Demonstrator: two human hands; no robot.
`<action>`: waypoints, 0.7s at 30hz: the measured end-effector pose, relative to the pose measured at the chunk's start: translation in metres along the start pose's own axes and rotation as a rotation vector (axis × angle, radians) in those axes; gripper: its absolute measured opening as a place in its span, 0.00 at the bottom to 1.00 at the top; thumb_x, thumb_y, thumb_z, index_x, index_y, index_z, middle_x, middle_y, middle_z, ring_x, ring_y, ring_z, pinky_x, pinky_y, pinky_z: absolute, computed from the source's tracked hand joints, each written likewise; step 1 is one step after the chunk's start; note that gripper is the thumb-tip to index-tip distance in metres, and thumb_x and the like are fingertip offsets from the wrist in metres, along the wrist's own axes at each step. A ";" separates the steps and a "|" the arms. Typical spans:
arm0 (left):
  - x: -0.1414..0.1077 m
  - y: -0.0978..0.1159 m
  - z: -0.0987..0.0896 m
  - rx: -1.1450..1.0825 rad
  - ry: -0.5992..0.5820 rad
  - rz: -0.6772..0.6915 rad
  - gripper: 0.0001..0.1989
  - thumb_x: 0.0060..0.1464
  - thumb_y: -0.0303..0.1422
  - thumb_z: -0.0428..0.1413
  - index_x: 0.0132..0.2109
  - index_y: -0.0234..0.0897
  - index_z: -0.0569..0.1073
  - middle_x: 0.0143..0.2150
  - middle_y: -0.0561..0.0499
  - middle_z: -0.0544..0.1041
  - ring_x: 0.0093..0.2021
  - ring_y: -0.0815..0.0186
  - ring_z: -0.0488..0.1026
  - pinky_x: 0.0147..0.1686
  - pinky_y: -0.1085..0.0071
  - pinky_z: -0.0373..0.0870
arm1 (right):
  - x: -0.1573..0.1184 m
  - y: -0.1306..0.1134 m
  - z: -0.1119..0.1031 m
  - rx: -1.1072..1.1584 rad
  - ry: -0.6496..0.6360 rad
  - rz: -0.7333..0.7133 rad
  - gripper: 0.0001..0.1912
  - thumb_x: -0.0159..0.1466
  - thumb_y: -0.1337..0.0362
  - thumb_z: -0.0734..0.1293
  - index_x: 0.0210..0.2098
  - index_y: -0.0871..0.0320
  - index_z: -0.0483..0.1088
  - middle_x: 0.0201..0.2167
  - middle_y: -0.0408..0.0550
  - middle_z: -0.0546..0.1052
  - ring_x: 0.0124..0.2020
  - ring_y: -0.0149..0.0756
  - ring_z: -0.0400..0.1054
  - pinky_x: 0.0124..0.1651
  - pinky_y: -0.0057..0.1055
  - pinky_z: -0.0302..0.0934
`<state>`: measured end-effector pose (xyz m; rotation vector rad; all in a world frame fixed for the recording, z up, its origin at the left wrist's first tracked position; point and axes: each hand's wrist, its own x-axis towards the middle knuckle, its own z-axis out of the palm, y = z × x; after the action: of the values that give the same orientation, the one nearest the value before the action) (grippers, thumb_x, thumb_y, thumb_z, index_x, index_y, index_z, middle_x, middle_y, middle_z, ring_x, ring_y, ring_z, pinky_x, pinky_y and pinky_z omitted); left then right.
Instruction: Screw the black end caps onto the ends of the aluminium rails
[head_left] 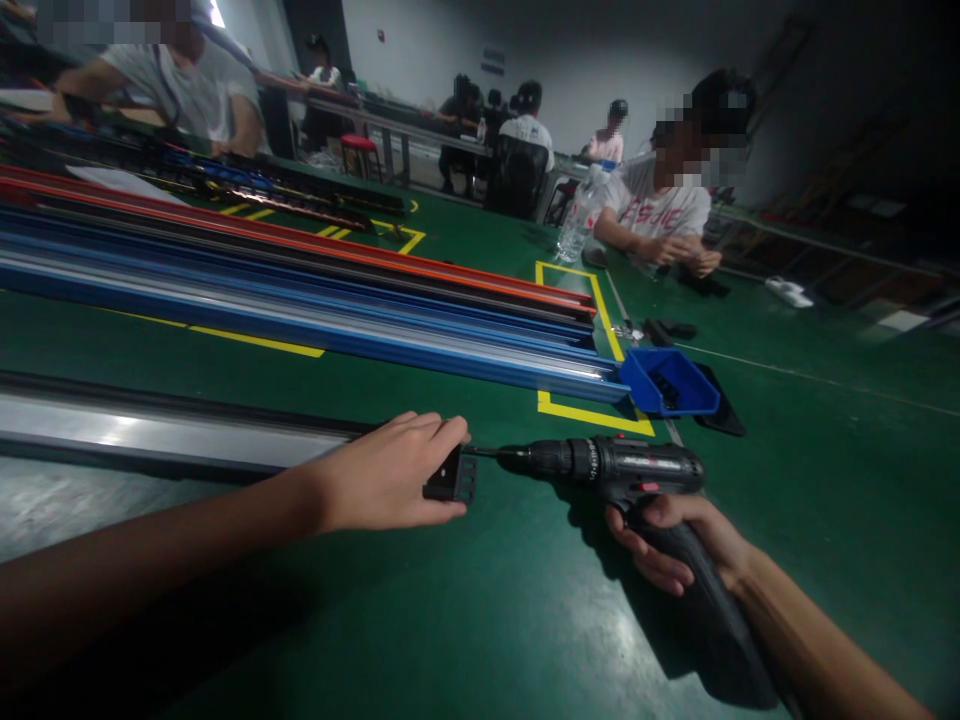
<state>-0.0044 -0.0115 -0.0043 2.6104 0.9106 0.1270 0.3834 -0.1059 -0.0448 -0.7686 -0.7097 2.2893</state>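
Observation:
A long black-edged metal profile (187,425) lies on the green table, its right end fitted with a black end cap (454,478). Over that end my left hand (405,470) is closed, fingers on the far side and thumb on the near side. My right hand (675,545) grips a black cordless drill (637,465) by its handle, a finger near the trigger. The drill lies level and points left. Its thin bit (484,452) reaches the end cap beside my left fingertips; whether it sits in a screw is too small to tell.
Several long blue profiles (300,320) and an orange one (375,248) lie beyond my hands. A blue bin (667,385) with small dark parts stands at their right end. A water bottle (574,225) and a seated person (652,210) are across the table.

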 end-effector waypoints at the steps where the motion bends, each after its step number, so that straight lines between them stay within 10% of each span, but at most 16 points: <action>1: 0.000 0.000 0.000 0.005 0.000 -0.002 0.25 0.58 0.48 0.61 0.54 0.37 0.66 0.48 0.44 0.74 0.49 0.52 0.73 0.52 0.56 0.67 | 0.000 0.000 0.000 0.001 0.001 -0.001 0.17 0.65 0.65 0.64 0.47 0.70 0.77 0.31 0.51 0.76 0.15 0.21 0.60 0.24 0.24 0.69; 21: -0.002 -0.002 0.002 -0.006 0.006 -0.008 0.24 0.57 0.47 0.62 0.53 0.38 0.66 0.47 0.46 0.74 0.47 0.53 0.73 0.51 0.56 0.68 | -0.005 0.004 0.001 -0.031 0.089 0.010 0.15 0.62 0.63 0.68 0.42 0.68 0.78 0.26 0.46 0.75 0.14 0.22 0.60 0.22 0.23 0.67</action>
<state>-0.0063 -0.0121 -0.0069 2.6023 0.9210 0.1360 0.3843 -0.1119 -0.0452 -0.8845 -0.7039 2.2426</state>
